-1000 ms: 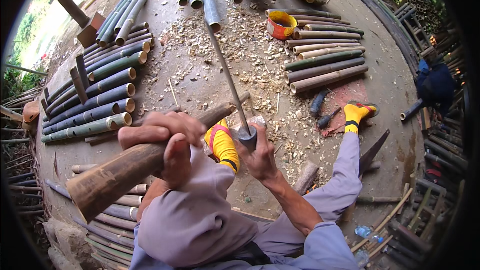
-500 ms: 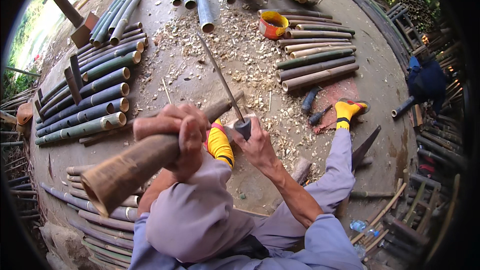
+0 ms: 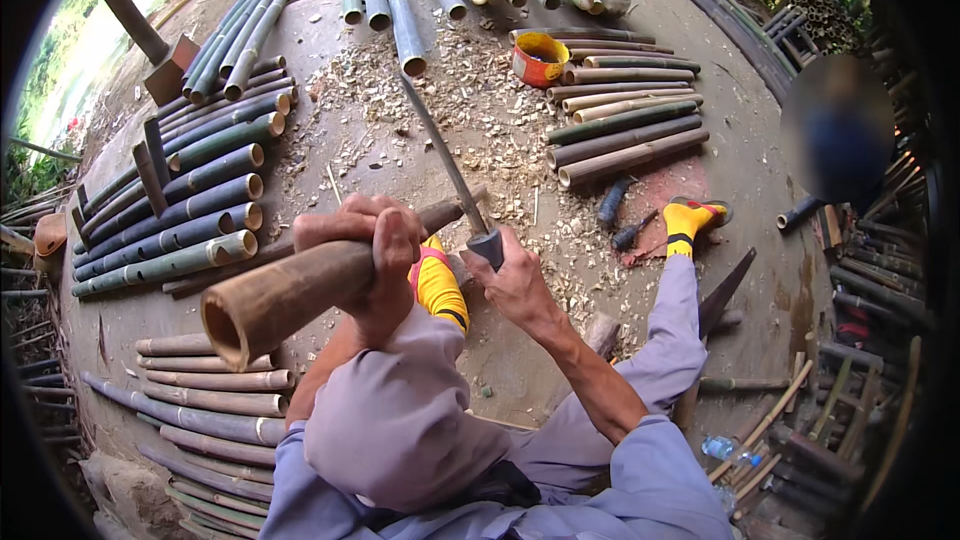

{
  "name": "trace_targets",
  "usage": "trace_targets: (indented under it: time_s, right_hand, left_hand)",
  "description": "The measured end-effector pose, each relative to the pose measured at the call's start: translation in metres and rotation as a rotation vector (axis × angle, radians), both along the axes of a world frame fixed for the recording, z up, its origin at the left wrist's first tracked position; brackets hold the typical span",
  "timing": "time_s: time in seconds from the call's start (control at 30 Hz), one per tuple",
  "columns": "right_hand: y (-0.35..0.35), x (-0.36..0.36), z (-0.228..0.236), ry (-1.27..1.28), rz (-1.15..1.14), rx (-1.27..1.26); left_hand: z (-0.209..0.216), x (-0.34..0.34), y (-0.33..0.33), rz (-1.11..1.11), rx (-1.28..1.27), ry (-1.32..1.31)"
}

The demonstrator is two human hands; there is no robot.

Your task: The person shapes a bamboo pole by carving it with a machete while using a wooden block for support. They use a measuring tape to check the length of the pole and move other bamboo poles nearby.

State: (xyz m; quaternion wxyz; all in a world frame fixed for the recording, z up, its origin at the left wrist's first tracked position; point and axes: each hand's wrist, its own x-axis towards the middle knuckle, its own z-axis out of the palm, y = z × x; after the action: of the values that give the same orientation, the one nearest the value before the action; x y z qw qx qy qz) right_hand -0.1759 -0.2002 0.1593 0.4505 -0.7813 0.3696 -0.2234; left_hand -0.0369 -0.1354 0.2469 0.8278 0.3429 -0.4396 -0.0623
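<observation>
My left hand (image 3: pixel 375 250) is closed around a brown bamboo tube (image 3: pixel 290 308), held slanting above my left knee. The tube's hollow near end opens toward the lower left, and its far part passes behind my fingers toward the upper right. In my right hand (image 3: pixel 515 285) is the dark handle of a long, narrow-bladed tool (image 3: pixel 435 145). Its blade points up and away to the left, crossing the tube close to its far end. Whether blade and tube touch, I cannot tell.
Cut bamboo tubes lie in rows at left (image 3: pixel 170 265) and right (image 3: pixel 630 155). Wood chips (image 3: pixel 390 105) cover the ground near a red-yellow bucket (image 3: pixel 540 60). A saw blade (image 3: pixel 725 292) stands by my right leg; a person (image 3: pixel 838 130) is at the far right.
The near end of the bamboo tube has shifted up and to the right with my left hand. The tool has moved only slightly. Both hands keep their hold.
</observation>
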Motion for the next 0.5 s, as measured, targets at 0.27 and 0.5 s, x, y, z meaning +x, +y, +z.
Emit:
trace_targets:
  time_s: [0.27,0.5]
  right_hand:
    - [-0.006,0.003,-0.010,-0.198,-0.020,-0.122]
    - [0.007,-0.016,0.020,-0.114,-0.050,0.039]
  left_hand:
    - [-0.001,0.001,-0.005,-0.014,-0.021,0.015]
    - [-0.009,0.002,-0.003,0.005,-0.050,0.118]
